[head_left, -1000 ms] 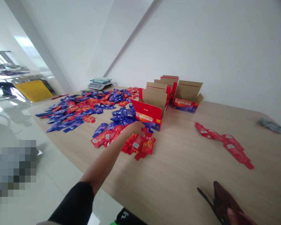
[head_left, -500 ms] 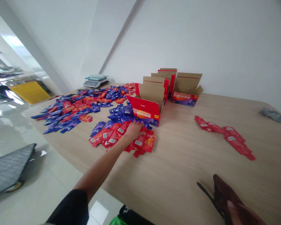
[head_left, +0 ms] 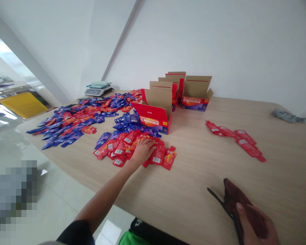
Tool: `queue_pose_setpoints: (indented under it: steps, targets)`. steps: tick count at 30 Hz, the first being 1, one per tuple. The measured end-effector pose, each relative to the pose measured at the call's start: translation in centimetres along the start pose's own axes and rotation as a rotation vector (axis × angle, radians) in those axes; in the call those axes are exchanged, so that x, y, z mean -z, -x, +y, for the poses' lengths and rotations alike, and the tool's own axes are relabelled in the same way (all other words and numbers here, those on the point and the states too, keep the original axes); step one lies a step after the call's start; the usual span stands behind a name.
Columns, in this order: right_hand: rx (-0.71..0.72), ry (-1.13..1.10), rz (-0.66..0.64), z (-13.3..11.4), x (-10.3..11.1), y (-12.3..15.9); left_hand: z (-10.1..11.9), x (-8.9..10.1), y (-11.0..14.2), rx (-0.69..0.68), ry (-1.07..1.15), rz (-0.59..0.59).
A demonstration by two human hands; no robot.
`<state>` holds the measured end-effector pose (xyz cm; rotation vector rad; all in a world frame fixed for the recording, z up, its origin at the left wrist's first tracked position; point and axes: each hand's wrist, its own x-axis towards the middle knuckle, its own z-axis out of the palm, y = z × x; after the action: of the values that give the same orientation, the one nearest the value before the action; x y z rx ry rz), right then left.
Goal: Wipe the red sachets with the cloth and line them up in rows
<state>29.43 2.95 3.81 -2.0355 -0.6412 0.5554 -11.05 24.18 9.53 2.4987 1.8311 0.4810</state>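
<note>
My left hand [head_left: 142, 151] lies flat, fingers spread, on a heap of red sachets [head_left: 159, 154] in front of an open red carton [head_left: 154, 115]. Blue sachets [head_left: 129, 121] are piled just behind the red heap. My right hand [head_left: 255, 226] is at the lower right, fingers wrapped round a dark brown pouch [head_left: 236, 199] with a black strap that rests on the wooden table [head_left: 193, 190].
A wide spread of blue and red sachets [head_left: 71, 120] covers the table's left. More open cartons [head_left: 195, 97] stand at the back. A row of red sachets [head_left: 236, 137] lies at the right, a scale [head_left: 97, 89] far left, a grey cloth [head_left: 287, 116] far right.
My left hand has dragged the red sachets toward me, away from the carton. My right hand has come further into view on the brown pouch.
</note>
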Motion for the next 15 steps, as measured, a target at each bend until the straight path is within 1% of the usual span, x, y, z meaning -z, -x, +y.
queue_pose_setpoints:
  steps: [3, 6, 9, 12, 15]
  targets:
    - [0.018, -0.007, 0.003, 0.0, 0.0, 0.0, 1.8, -0.6, 2.8, -0.028, 0.015, 0.031]
    - [0.052, -0.032, -0.015, 0.5, -0.1, -0.4, 3.7, -1.4, 5.7, -0.061, 0.025, 0.051]
    - [0.078, -0.065, -0.005, 1.2, -0.2, -0.6, 5.1, -2.3, 7.8, -0.118, 0.040, 0.093]
    - [0.104, -0.112, -0.020, 1.7, -0.5, -0.6, 5.8, -3.3, 8.5, -0.163, 0.027, 0.080]
    - [0.124, -0.175, -0.039, 1.8, -0.7, -0.5, 5.8, -4.1, 8.1, -0.150, -0.009, 0.040]
